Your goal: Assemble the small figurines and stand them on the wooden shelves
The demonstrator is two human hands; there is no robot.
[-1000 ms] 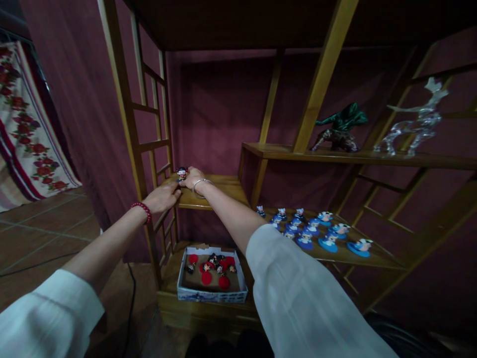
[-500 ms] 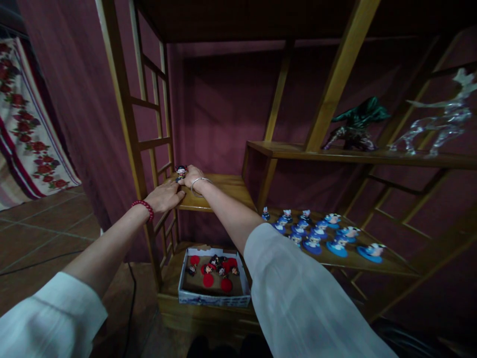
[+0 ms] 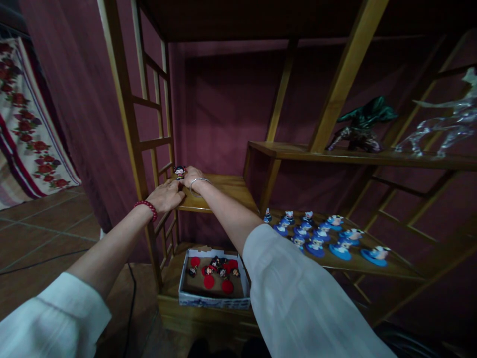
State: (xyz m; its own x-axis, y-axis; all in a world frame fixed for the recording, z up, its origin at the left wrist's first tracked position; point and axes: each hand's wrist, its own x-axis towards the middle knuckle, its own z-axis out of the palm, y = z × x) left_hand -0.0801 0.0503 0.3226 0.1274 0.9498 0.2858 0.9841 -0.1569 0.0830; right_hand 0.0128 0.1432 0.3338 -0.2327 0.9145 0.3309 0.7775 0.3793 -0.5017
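Observation:
A small figurine (image 3: 179, 172) with black hair and red hair ornaments stands upright at the left end of the wooden shelf (image 3: 227, 188). My right hand (image 3: 192, 177), with a silver bangle at its wrist, grips it from the right side; the fingertips are partly hidden. Just in front of its base lies my left hand (image 3: 167, 196), fingers stretched out flat and thumb apart. A red bead bracelet circles the left wrist. Below, an open cardboard box (image 3: 214, 301) holds several similar figurines (image 3: 208, 269) and red discs (image 3: 208, 282).
Several blue-based figurines (image 3: 316, 244) stand in rows on the lower right shelf. Above them are a green and brown animal sculpture (image 3: 359, 124) and a clear glass animal (image 3: 439, 127). The lattice side frame (image 3: 151, 104) borders the left. A black cable (image 3: 130, 303) lies on the floor.
The figurine now stands straighter and very slightly farther left, beside the lattice. Both hands remain in nearly the same place. The view has shifted a little.

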